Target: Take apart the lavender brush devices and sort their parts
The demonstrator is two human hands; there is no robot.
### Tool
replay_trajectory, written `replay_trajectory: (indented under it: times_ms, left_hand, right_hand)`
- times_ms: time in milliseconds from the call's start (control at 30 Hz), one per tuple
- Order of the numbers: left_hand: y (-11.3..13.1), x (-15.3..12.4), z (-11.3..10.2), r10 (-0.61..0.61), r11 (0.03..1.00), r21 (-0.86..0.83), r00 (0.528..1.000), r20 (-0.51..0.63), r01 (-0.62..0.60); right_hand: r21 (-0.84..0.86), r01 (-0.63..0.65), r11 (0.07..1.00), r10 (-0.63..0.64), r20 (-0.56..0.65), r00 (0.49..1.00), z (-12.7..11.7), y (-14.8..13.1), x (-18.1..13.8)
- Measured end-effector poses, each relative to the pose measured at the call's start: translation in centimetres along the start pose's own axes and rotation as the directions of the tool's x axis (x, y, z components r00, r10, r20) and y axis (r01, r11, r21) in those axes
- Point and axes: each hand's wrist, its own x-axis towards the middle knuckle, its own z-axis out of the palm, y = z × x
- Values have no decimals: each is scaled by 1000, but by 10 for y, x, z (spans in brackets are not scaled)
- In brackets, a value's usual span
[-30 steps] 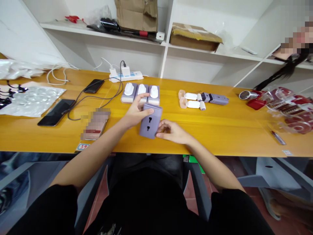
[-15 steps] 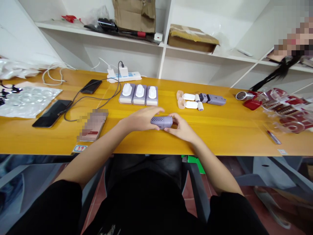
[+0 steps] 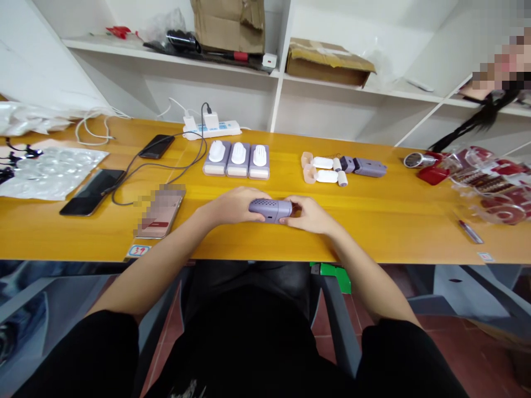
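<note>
A purple plastic device (image 3: 270,209) with small holes in its top lies on its side near the front of the yellow table (image 3: 390,226). My left hand (image 3: 231,207) wraps its left end and my right hand (image 3: 310,215) grips its right end. Behind them three more purple devices with white caps (image 3: 237,159) stand in a row. To the right lie white and peach parts (image 3: 324,169) and another purple piece (image 3: 369,167).
Two black phones (image 3: 92,191) (image 3: 156,146), a cable, a white power strip (image 3: 212,130) and a clear blister sheet (image 3: 50,170) are on the left. Red-and-clear packaging (image 3: 489,185) and a pen (image 3: 470,232) are on the right. A person's hair shows at the far right. Shelves behind hold cardboard boxes.
One second ago I held the purple device upright with its socket face toward me. I have turned it onto its side and lowered it close to the table, both hands still on it.
</note>
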Motion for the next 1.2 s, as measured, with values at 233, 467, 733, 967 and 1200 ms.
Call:
replay_trajectory:
  times_ms: [233,467,733,967,1200]
  left_hand:
    - [-8,-8,-3,-22,1000,17,1000,17,22]
    - [-10,-9,0,-23,1000,-18,1000,16,23]
    - [-7,-4,-17,-108,994,-19,987,117,111]
    - [-22,7,-29,-177,975,-77,938,298,208]
    - [-40,-10,-41,-265,945,-120,928,262,304]
  right_hand:
    - [37,45,998,-48,87,995,-1,0,8]
    - [102,50,994,-66,159,985,1,6,11]
    - [173,12,985,-52,228,972,-11,19,14]
    - [399,-172,901,21,356,934,-32,38,8]
    - [366,-432,824,202,523,828,-78,53,-8]
